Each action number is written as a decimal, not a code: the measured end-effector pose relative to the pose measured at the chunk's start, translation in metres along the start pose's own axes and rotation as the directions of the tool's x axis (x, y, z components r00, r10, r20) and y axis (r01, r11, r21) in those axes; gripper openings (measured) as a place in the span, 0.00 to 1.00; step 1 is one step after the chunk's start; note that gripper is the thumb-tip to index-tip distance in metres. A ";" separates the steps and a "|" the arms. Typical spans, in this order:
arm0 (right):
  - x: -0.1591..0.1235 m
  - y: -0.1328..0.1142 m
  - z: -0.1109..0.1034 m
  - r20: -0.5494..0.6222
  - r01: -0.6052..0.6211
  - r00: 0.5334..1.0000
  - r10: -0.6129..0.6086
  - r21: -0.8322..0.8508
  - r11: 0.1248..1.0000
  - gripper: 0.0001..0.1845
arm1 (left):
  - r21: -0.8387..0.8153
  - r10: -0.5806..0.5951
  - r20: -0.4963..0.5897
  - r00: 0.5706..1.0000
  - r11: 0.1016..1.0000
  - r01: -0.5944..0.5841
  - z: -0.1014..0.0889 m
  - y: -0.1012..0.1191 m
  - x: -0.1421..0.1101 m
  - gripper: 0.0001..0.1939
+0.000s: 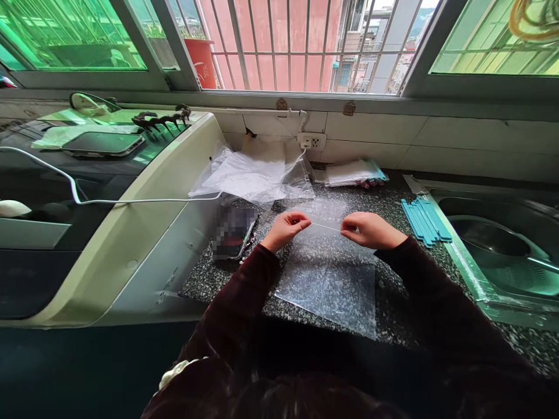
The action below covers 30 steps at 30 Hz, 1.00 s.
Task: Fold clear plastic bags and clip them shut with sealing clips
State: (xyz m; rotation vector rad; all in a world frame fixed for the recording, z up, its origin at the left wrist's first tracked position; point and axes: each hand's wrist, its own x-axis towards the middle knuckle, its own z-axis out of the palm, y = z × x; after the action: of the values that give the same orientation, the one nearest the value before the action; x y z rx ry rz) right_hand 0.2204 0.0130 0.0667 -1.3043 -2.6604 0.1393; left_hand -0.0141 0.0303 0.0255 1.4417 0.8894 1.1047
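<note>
head view: left hand (285,228), right hand (371,230) pinch clear bag (332,288); far edge indistinct

black-and-white speckled counter (201,279), clear plastic (329,285), turquoise strips (424,221), sleeves (445,302) perhaps dark maroon

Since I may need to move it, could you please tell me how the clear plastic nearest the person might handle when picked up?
The clear plastic will probably flop, since it looks like thin, see-through film. It is likely light for its size, as it shows hardly any thickness on the counter. Its glossy surface may make it slippery.
</note>
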 end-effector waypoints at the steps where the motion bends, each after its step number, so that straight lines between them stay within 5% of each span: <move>1: 0.001 -0.001 0.001 -0.015 0.012 1.000 -0.012 0.001 1.000 0.08 | 0.002 -0.001 0.005 1.000 1.000 0.001 0.000 0.000 0.000 0.14; 10: 0.001 0.000 0.002 -0.131 0.105 0.985 -0.108 -0.028 0.994 0.10 | 0.057 -0.020 0.011 1.000 0.998 0.019 0.000 0.000 -0.001 0.16; 17: -0.003 0.011 -0.012 -0.293 -0.009 0.956 0.013 0.014 1.000 0.12 | 0.127 -0.092 0.085 0.992 0.989 0.081 -0.006 0.000 0.000 0.15; 23: -0.015 0.020 -0.033 -0.497 -0.148 0.842 0.209 0.158 0.976 0.11 | 0.126 -0.135 0.121 0.983 0.985 0.120 -0.013 0.002 0.000 0.14; 30: -0.013 0.022 -0.033 -0.599 -0.189 0.693 0.401 0.386 0.903 0.09 | -0.221 -0.107 0.016 0.994 0.969 0.107 -0.011 -0.003 0.001 0.22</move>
State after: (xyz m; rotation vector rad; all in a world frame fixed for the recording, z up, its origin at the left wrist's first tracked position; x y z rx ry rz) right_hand 0.2521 0.0161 0.0944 -1.3475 -1.7311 0.0826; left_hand -0.0245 0.0355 0.0228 1.1985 0.8046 1.0834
